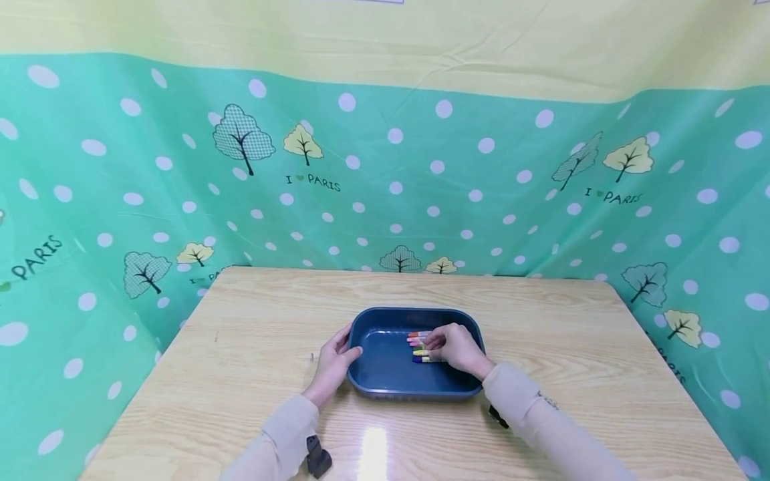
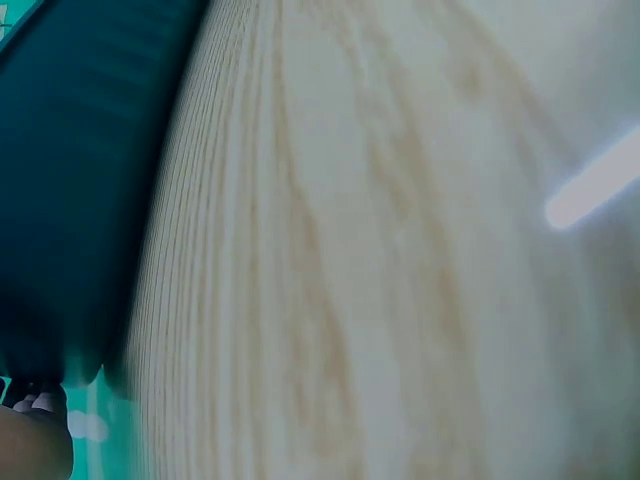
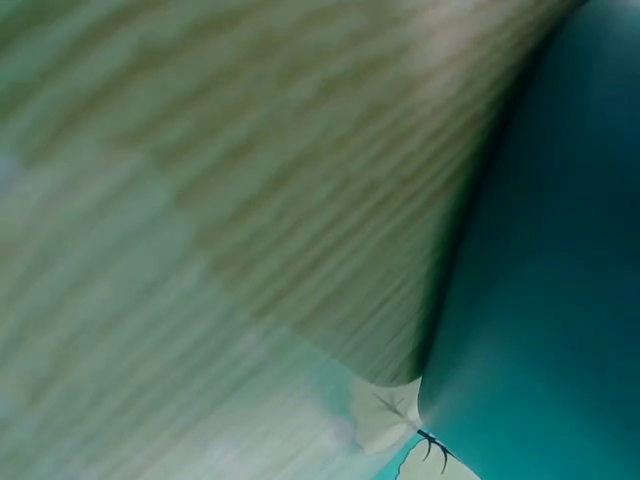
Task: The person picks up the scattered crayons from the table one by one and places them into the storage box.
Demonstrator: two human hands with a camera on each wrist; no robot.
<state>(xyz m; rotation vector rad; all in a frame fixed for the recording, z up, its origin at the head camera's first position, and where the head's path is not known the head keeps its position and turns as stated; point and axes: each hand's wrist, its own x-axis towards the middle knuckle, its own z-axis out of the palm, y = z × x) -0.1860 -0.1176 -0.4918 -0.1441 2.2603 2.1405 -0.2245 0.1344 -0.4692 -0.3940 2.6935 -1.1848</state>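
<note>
A dark blue rectangular tray (image 1: 385,381) with rounded corners stands on the wooden table. My left hand (image 1: 333,361) grips its left rim, thumb over the edge and fingers along the outside wall. Inside, toward the right, several crayons (image 1: 419,335) lie side by side, with orange, pink, green, yellow and purple tips. My right hand (image 1: 458,348) reaches in over the right rim, its curled fingers and thumb pinching a crayon in the row. The palm hides the crayons' right ends. The left wrist view shows the tray's outer wall (image 2: 80,180) and a bit of finger (image 2: 35,440).
The wooden tabletop (image 1: 541,321) extends around the tray on all sides. Behind and beside it hangs a green dotted curtain (image 1: 415,167) with tree prints. A black wrist device (image 1: 317,457) hangs by the left sleeve. Another dark device (image 1: 498,417) sits under the right wrist.
</note>
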